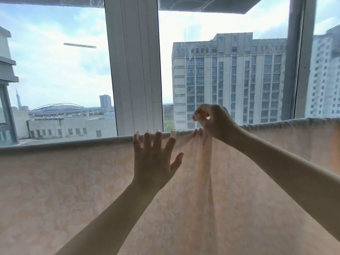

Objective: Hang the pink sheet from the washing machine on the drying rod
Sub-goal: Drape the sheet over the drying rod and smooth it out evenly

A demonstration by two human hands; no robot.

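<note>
Across the whole lower frame hangs the pink sheet [73,190], draped over the drying rod [55,144]; I can't see the rod itself, only the fabric-covered ridge running left to right approx level w/ my fingertips. Sheet has a faint pale floral print and light shines thru it from behind.

My left hand [154,159] is flat against the sheet, fingers straight and spread apart, tips reaching the top fold, thumb out to the right. It grips nothing, just lies on the cloth.

My right hand [211,120] is higher, just above the ridge, wrist bent down. Its fingers are curled w/ thumb and fingertips pinched together; a bunched peak of sheet rises to meet the hand at its underside and long creases fan down from there. Looks like it's pinching that gathered bit, tho the exact contact is backlit and hard to read. Both forearms come in from bottom, the right one crossing from the far right edge.

Hands are near each other, not touching, the left lower and to the left.

Behind the sheet: big window w/ a wide white window frame [134,70] in the middle and a grey post [301,61] to the right. Outside, a tall grey apartment block [230,80], another to the far right, low bldgs, an arched stadium roof [58,106] in the distance, cloudy sky.
</note>
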